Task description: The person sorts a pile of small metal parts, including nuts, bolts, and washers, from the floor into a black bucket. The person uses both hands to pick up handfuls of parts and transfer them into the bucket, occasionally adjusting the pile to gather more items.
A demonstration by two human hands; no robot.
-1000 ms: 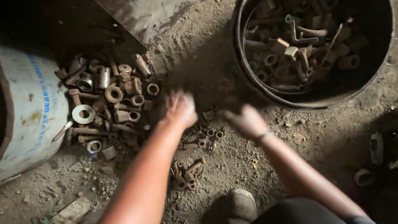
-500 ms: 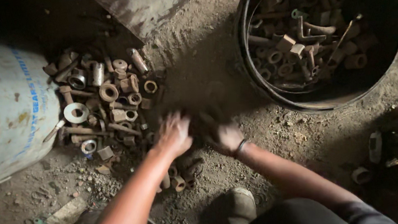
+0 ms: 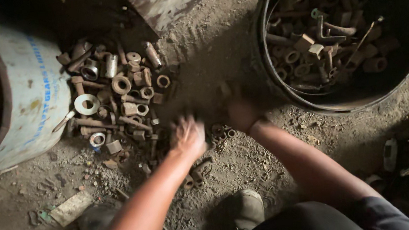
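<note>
Head view: both forearms are extended forward and downward from the lower edge of the picture toward the dirt floor. The left hand is held palm down, blurred, at the lower right edge of the pile of rusty nuts and sleeves; its fingers appear loosely curled over small parts, but whether anything is gripped cannot be told. The right hand is also blurred and is positioned just beside the left, nearer the black bucket; whether it is spread or closed cannot be told.

The pile is located on the floor between the white drum, which lies on its side at the left, and the hands. Its parts are oriented at random: several bolts lie roughly crosswise, ring-shaped parts lie flat with the bore facing up. A large pale washer lies flat at the left side of the pile. A few loose nuts are located on the floor between the two hands.

The bucket, upright at the upper right, is partly filled with similar rusty parts. A shoe is planted on the floor at the lower edge.
</note>
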